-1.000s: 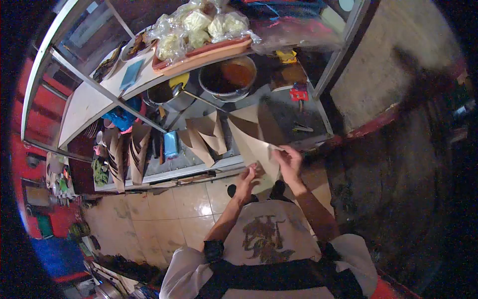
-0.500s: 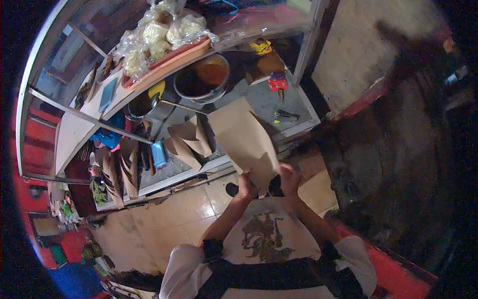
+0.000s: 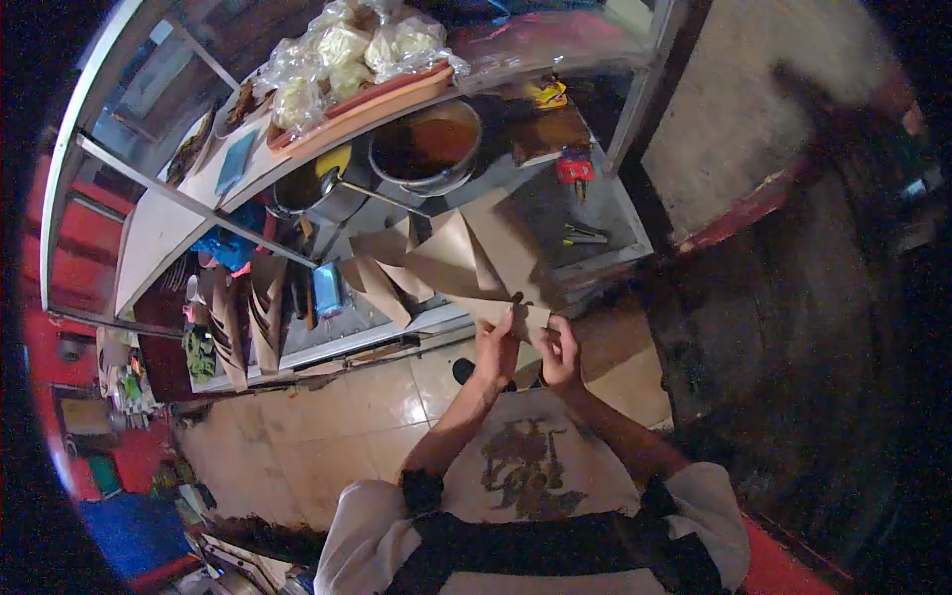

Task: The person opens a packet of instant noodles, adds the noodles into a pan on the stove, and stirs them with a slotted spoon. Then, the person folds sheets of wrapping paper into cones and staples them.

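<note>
A brown paper sheet (image 3: 458, 260), partly rolled into a cone, lies between my hands at the counter's front edge. My left hand (image 3: 496, 349) grips its lower edge, with the thumb on top. At the paper's right corner, my right hand (image 3: 560, 354) pinches it with bent fingers. More brown paper (image 3: 506, 238) spreads behind the rolled part. Just left of it stand folded paper cones (image 3: 382, 283) on the grey counter. Nested paper cones (image 3: 266, 312) are farther left, past a blue packet (image 3: 327, 289).
Behind are a pot of reddish-brown liquid (image 3: 426, 149), a smaller pot (image 3: 332, 198) with a ladle, and a tray (image 3: 367, 111) of plastic-bagged food on the shelf. A red object (image 3: 574, 169) and a stapler-like tool (image 3: 585, 235) lie right. Metal frame bars (image 3: 198, 205) cross the left side.
The paper has gone from a nearly flat sheet to a partly rolled cone shape, its left side folded over. Both hands have closed in on its near edge. The camera view has shifted slightly.
</note>
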### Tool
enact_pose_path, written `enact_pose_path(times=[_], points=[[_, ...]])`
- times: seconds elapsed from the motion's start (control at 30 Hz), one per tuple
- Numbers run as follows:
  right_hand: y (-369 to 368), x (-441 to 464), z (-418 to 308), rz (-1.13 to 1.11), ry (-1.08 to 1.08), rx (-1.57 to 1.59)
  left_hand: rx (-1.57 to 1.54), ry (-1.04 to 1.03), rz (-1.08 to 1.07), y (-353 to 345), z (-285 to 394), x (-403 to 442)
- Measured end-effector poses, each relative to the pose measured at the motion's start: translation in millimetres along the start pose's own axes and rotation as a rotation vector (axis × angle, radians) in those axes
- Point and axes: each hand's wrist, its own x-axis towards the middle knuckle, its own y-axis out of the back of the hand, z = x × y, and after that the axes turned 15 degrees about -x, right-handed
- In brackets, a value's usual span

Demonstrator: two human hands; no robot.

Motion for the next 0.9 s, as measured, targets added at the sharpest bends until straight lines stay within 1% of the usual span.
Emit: enact_pose_path(times=[0.03, 0.07, 0.1, 0.13, 0.17, 0.23, 0.27, 0.33, 0.4, 0.47, 0.53, 0.57, 0.6, 0.63, 0.67, 0.73, 0.77, 0.8, 0.83, 0.87, 0.9], points=[[-3.1, 5.2, -0.7, -0.007, -0.001, 0.001, 0.072, -0.098, 0.037, -0.3, -0.1, 5.3], [-5.2, 10.5, 1.0, -0.030, -0.137, 0.051, -0.022, -0.115, 0.107, -6.0, 2.9, 5.8], [-6.5, 14.2, 4.0, -0.051, -0.272, 0.100, -0.024, -0.119, 0.107, -6.1, 4.0, 6.6], [-4.4, 17.5, 10.7, -0.122, -0.257, 0.139, 0.011, -0.164, 0.101, -5.8, 5.8, 7.9], [-7.8, 18.5, 12.2, -0.125, -0.255, 0.139, 0.046, -0.210, 0.096, -4.5, 7.6, 9.0], [-18.5, 16.6, 16.6, -0.051, -0.402, 0.313, 0.042, -0.185, 0.098, 11.7, 7.6, 13.7], [-20.8, 16.5, 19.5, -0.052, -0.402, 0.313, 0.037, -0.155, 0.099, 8.6, 11.4, 11.9], [-23.1, 16.4, 25.8, -0.132, -0.584, 0.543, 0.029, -0.123, 0.062, 4.1, 20.5, 5.8], [-24.1, 15.2, 22.1, -0.131, -0.586, 0.562, 0.020, -0.089, 0.026, 5.0, 25.5, 4.7], [-24.0, 15.7, 25.0, -0.133, -0.588, 0.583, -0.172, -0.025, 0.019, 14.3, 26.1, 10.1], [-23.9, 19.0, 34.6, -0.181, -0.425, 0.372, -0.152, -0.045, 0.019, 14.5, 25.4, 12.6], [-23.5, 19.7, 29.2, -0.181, -0.425, 0.372, -0.132, -0.065, 0.019, 13.6, 25.1, 12.9], [-23.0, 20.4, 17.6, -0.217, -0.490, 0.338, -0.132, -0.064, 0.020, 15.5, 25.2, 13.6], [-22.7, 20.2, 7.1, -0.252, -0.556, 0.304, -0.139, -0.043, -0.015, 18.8, 25.9, 14.6], [-22.4, 19.5, 1.5, -0.251, -0.556, 0.304, -0.147, -0.021, -0.051, 19.1, 27.0, 14.5], [-21.4, 19.0, -6.6, -0.177, 0.035, -0.435, -0.113, -0.036, -0.033, 19.0, 27.1, 13.6], [-19.7, 19.7, -8.4, -0.174, 0.035, -0.436, -0.079, -0.054, -0.015, 16.6, 27.2, 12.3], [-17.5, 21.2, -10.2, -0.136, 0.306, -0.557, -0.079, -0.052, -0.017, 3.6, 29.1, 7.4], [-16.0, 21.9, -11.4, -0.096, 0.576, -0.672, 0.010, -0.102, -0.068, -9.7, 29.9, 1.3], [-15.6, 22.1, -16.9, -0.168, 0.508, -0.616, 0.099, -0.150, -0.118, -17.5, 29.9, -2.9], [-12.8, 24.4, -17.0, -0.164, 0.506, -0.617, 0.099, -0.146, -0.119, -9.1, 29.0, -1.0]])
